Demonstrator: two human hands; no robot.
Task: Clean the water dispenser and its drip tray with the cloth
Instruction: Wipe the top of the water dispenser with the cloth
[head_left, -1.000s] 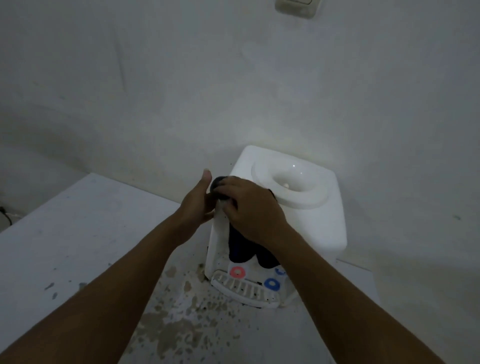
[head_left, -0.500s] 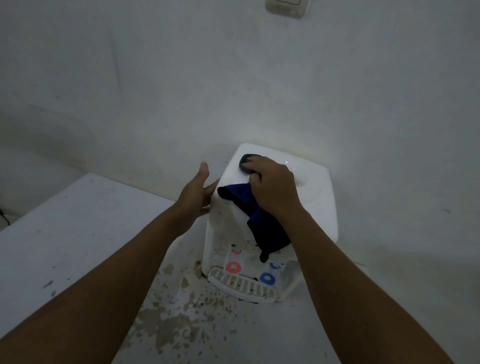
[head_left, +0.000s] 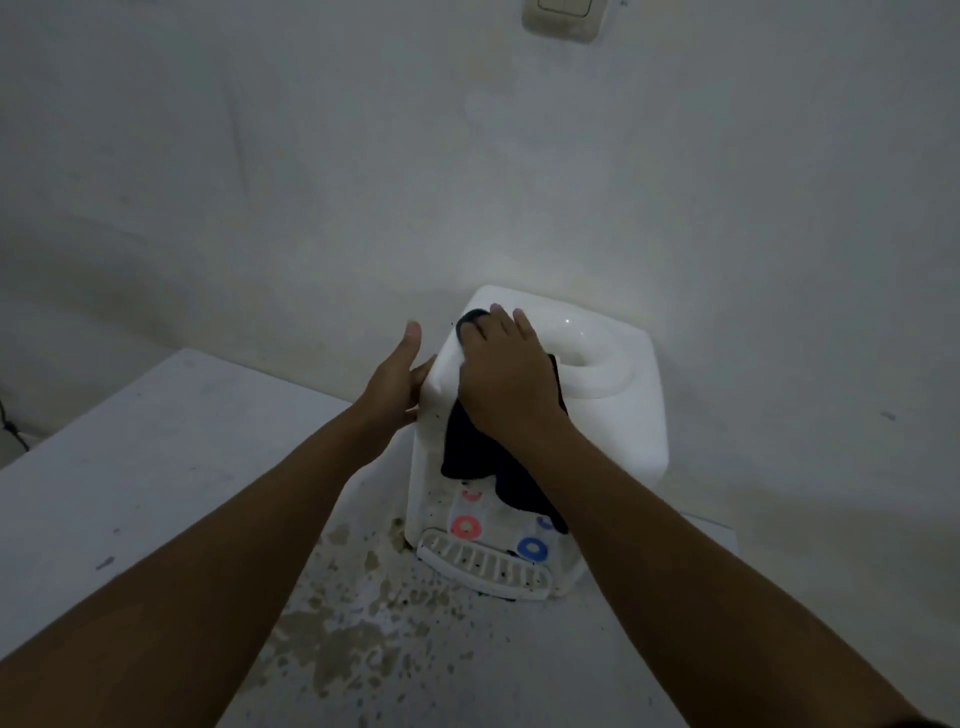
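Observation:
A white tabletop water dispenser (head_left: 618, 415) stands against the wall, with a round bottle well on top. A red tap (head_left: 466, 527) and a blue tap (head_left: 532, 547) sit above its slotted white drip tray (head_left: 483, 567). My right hand (head_left: 504, 374) presses a dark blue cloth (head_left: 470, 447) flat on the dispenser's top left part; the cloth hangs down over the front. My left hand (head_left: 397, 384) rests against the dispenser's left side, thumb up, steadying it.
The dispenser sits on a white table (head_left: 156, 467) whose surface is stained and speckled with dirt (head_left: 353, 639) in front of the tray. A wall switch (head_left: 563, 18) is high on the wall. A dark cable (head_left: 8, 421) shows at far left.
My right hand has moved with the cloth from the front top edge up onto the dispenser's top left corner. My left hand stays on the left side.

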